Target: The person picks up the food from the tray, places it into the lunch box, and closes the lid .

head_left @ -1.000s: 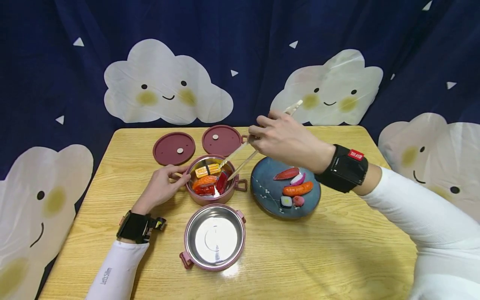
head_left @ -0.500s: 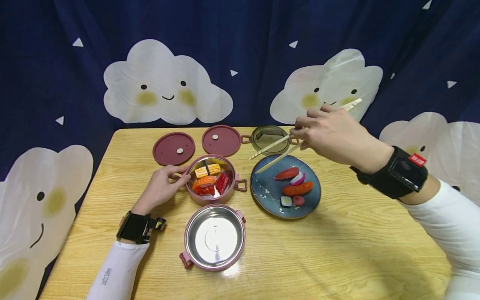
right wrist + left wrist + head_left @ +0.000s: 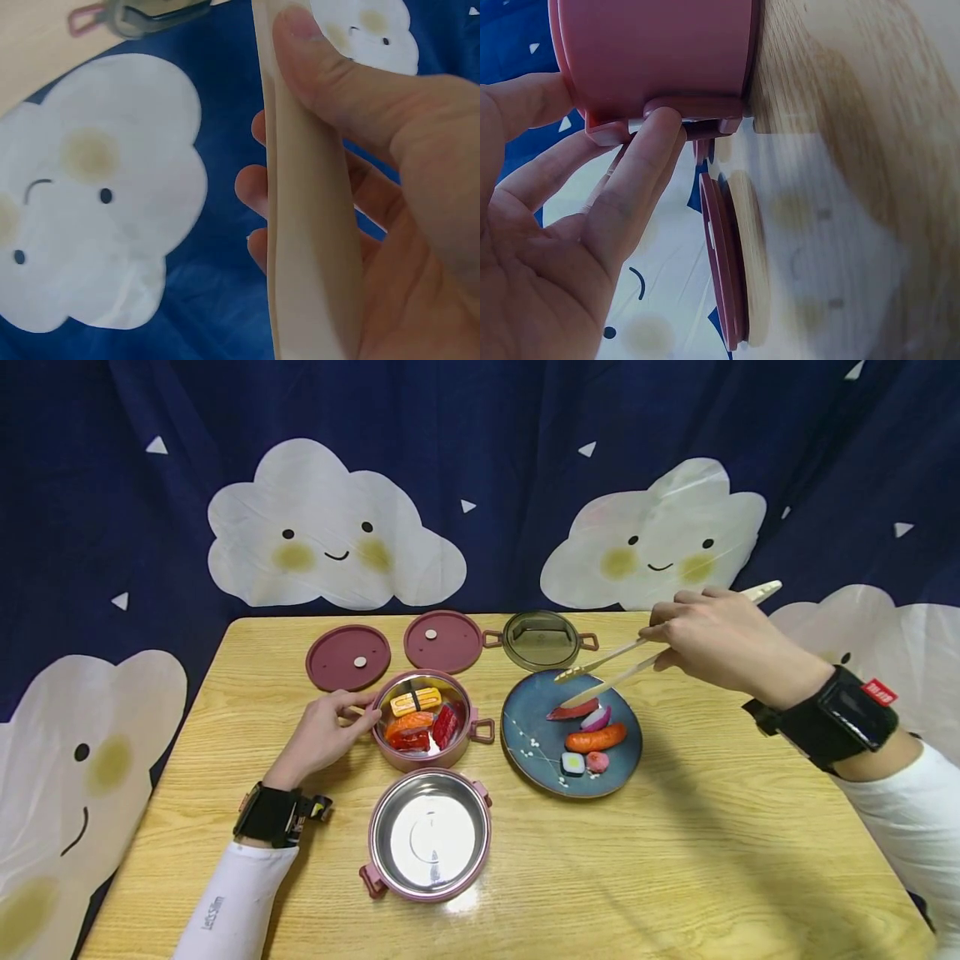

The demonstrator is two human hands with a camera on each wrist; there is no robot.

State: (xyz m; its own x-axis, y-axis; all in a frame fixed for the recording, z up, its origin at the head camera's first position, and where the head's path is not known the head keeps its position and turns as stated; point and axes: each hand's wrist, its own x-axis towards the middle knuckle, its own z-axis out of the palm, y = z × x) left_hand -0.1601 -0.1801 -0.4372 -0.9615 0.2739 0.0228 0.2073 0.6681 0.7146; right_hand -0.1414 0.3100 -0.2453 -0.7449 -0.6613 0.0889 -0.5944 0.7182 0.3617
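Head view: we are holding a pair of chopsticks (image 3: 611,664) in our right hand (image 3: 720,639), with the fingers and thumb curled and clamped round the upper ends. The tips are standing slightly apart and pointing down over the far side of a blue plate (image 3: 525,735), just above a red slice of toy fish (image 3: 572,710); we cannot tell whether the lower tip is touching it. The right wrist view is showing the thumb (image 3: 337,71) pressing along the pale sticks (image 3: 304,225).

On the plate, near the red slice, a pink-and-white piece (image 3: 596,718), an orange piece (image 3: 596,739), a small roll (image 3: 572,763) and a small pink piece (image 3: 597,762) are lying close together.

Our left hand (image 3: 318,739) is resting on the table (image 3: 675,860) against the left side of a pink pot (image 3: 423,760) that is holding several sushi pieces (image 3: 420,718). The left wrist view is showing the fingers (image 3: 641,172) nearly straight, with a fingertip touching the pot handle (image 3: 694,112); nothing is being gripped.

An empty steel-lined pot (image 3: 429,835) is sitting just in front of the filled pot. Two dark red lids (image 3: 348,656) are lying side by side behind it, with a clear lid (image 3: 540,639) beyond the plate.
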